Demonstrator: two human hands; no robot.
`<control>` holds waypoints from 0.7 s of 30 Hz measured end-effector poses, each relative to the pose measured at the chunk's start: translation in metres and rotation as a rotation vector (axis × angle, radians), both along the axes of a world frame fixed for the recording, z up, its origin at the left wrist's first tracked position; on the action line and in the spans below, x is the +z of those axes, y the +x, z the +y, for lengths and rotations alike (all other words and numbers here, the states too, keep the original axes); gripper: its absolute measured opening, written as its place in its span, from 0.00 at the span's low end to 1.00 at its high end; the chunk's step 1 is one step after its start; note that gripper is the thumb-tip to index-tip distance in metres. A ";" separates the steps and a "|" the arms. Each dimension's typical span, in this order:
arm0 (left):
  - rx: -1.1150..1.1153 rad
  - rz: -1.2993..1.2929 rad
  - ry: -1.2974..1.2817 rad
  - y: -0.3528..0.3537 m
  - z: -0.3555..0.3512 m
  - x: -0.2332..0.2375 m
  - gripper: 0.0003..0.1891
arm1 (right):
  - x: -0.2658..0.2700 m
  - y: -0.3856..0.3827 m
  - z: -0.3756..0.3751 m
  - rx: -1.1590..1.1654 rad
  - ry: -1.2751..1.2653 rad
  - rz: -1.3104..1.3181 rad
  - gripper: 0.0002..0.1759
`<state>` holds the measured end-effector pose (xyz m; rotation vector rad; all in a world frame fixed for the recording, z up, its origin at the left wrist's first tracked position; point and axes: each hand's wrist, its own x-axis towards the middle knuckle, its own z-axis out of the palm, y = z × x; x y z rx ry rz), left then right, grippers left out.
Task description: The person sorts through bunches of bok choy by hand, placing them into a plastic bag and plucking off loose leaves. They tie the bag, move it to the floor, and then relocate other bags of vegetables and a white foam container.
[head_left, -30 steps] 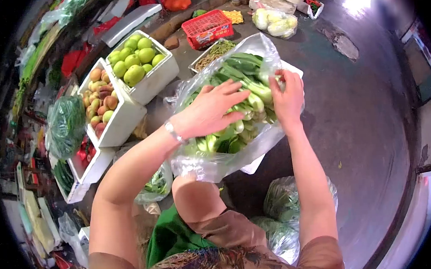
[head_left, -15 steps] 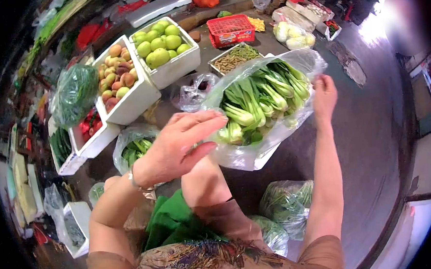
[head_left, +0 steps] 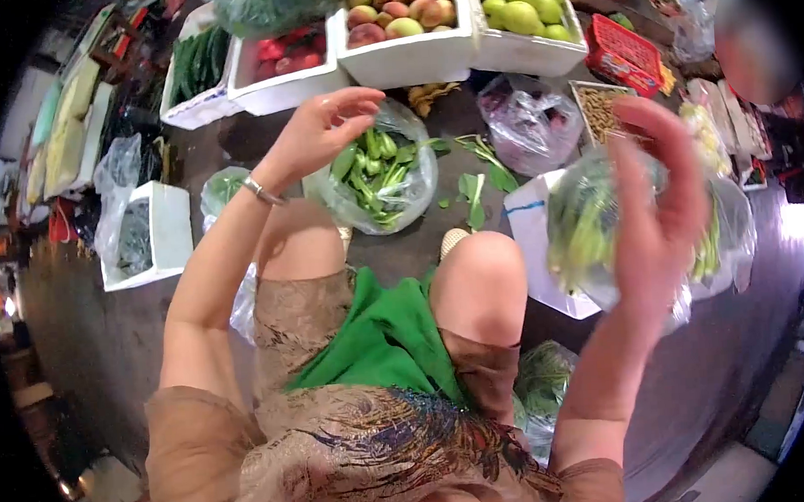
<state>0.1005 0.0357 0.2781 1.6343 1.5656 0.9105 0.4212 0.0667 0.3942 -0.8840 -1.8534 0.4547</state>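
Observation:
My left hand is raised in front of the clear plastic bag of leafy greens on the floor, thumb apart from the curved fingers and nothing in them. At the right my right hand, slightly blurred, has its fingers stretched up and spread from the thumb. It overlaps the clear bag of bok choy in this view, hiding its middle. That bag rests on a white foam box, its plastic spreading to the right. Loose green leaves lie on the floor between the two bags.
Foam boxes of cucumbers, red produce, peaches and green fruit line the back. A plastic bag of dark produce and a red basket stand behind the bok choy. Another foam box sits at left.
My view has swung left, so the bok choy bag now appears at the right. My right hand has let go of its edge; my left hand has moved away from it to over the smaller bag.

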 end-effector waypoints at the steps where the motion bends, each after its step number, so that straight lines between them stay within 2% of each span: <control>1: -0.005 -0.009 -0.065 -0.013 0.002 -0.016 0.18 | -0.015 -0.029 0.009 0.130 -0.116 -0.012 0.11; 2: -0.014 -0.040 -0.117 -0.027 0.003 -0.038 0.18 | -0.038 -0.056 0.024 0.227 -0.116 -0.061 0.11; 6: -0.020 -0.009 -0.297 -0.068 0.007 -0.119 0.16 | -0.153 -0.142 0.079 0.466 -0.531 -0.383 0.14; 9: -0.091 0.209 -0.318 -0.086 0.011 -0.186 0.16 | -0.251 -0.183 0.108 0.553 -0.641 -0.694 0.14; 12: -0.171 0.404 -0.282 -0.095 0.005 -0.261 0.15 | -0.333 -0.209 0.114 0.699 -0.732 -0.853 0.14; 14: -0.333 0.623 -0.368 -0.093 0.004 -0.284 0.15 | -0.387 -0.224 0.106 0.751 -0.750 -0.845 0.15; 15: -0.337 0.613 -0.399 -0.095 -0.003 -0.292 0.15 | -0.412 -0.230 0.101 0.777 -0.736 -0.832 0.16; 17: -0.467 0.764 -0.218 -0.096 -0.024 -0.301 0.14 | -0.463 -0.240 0.086 0.786 -0.789 -0.733 0.18; 18: -0.478 0.761 -0.243 -0.097 -0.031 -0.300 0.14 | -0.479 -0.247 0.080 0.774 -0.808 -0.639 0.19; 19: -0.507 0.792 -0.409 -0.100 -0.035 -0.296 0.14 | -0.492 -0.251 0.076 0.797 -0.903 -0.706 0.24; 20: -0.537 0.826 -0.574 -0.104 -0.038 -0.291 0.13 | -0.503 -0.250 0.066 0.804 -0.917 -0.688 0.24; 21: -0.471 0.843 -0.657 -0.106 -0.040 -0.286 0.10 | -0.502 -0.247 0.054 0.701 -0.885 -0.821 0.25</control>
